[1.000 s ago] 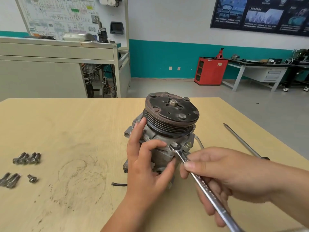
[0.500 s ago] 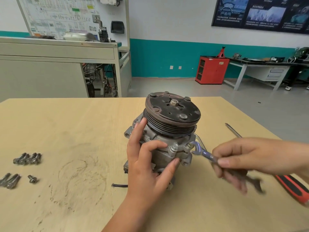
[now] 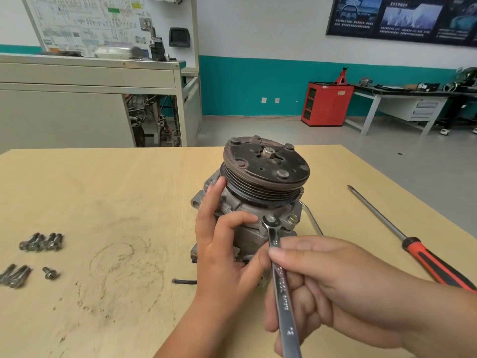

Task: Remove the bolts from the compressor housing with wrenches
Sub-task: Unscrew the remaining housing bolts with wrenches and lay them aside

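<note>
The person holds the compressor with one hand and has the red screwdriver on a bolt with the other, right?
No. The left hand does hold the compressor, but the right hand has a silver wrench on the bolt. The red screwdriver lies untouched on the table, as the head view shows.

We see stamped marks along the wrench (image 3: 282, 293), but we cannot read them. The dark poster (image 3: 402, 16) has small white writing, too tiny for us to read. The white chart (image 3: 103, 21) has many little lines and labels, all too small as well
</note>
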Motion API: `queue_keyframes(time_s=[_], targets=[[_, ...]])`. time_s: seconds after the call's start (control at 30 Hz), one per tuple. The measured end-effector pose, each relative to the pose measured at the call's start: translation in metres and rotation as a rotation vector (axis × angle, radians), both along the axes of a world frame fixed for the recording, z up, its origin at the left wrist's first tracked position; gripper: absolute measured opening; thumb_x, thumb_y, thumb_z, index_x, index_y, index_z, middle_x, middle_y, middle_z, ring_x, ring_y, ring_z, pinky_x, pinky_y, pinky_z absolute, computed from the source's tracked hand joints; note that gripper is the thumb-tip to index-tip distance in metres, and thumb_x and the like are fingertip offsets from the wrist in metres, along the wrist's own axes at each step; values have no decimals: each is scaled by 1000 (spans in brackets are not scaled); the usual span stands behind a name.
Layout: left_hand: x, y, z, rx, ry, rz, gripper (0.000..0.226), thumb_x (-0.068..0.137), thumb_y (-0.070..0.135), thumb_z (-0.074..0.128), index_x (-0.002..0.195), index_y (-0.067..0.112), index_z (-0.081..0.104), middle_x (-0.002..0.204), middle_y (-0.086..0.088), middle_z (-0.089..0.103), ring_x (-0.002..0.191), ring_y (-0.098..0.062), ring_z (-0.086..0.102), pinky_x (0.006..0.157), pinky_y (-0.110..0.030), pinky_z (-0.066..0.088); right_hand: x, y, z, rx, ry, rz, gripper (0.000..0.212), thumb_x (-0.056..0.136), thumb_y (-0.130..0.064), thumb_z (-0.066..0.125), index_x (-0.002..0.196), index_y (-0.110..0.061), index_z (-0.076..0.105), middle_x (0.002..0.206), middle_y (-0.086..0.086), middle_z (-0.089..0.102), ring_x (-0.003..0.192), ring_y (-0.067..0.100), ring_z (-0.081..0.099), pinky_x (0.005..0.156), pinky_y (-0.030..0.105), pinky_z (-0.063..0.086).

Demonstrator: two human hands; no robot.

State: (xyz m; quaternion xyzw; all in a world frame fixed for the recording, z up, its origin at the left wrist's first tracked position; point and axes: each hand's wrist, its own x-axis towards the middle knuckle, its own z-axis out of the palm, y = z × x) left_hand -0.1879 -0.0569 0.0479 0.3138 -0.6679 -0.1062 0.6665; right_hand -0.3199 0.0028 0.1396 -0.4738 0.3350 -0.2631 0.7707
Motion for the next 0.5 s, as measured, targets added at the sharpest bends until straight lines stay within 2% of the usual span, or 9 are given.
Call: queue_keyframes(time_s=[0.07,0.17,0.27,0.37,0.5], targets=[[0,-1,-1,-18,-9,4,29,86,48,61,103,26,51,150,-11,27,143,-19,26,112,-39,30,-4,-4,0,-38,88,-5,27,84,-36,48,89,-10,43,59,10,68,43,14,62,45,19,49],[2,-2,-1,-35,-45,30,31,79,37,66,102,25,50,149,-11,27,142,-16,26,113,-33,28,-27,-15,6,-174,357,5,29,76,-42,51,84,-14,50,47,3,61,34,10,55,41,18,44],[2,-1,0,-19,-59,36,31,76,34,67,101,26,50,149,-9,26,143,-13,24,113,-29,26,-54,-23,22,-295,509,-82,22,73,-42,55,67,-22,62,38,2,46,24,8,37,43,24,45],[2,0,0,-21,-59,40,32,76,34,67,101,25,50,148,-8,27,142,-20,26,113,-35,28,-65,-21,20,-248,435,-126,27,80,-41,64,63,-21,63,36,3,42,21,7,30,41,24,47],[2,0,1,-24,-57,46,32,76,33,68,102,24,50,148,-10,28,141,-23,27,110,-46,31,-53,-14,6,-168,269,67,23,86,-43,52,78,-23,59,49,5,60,33,12,54,43,22,44]])
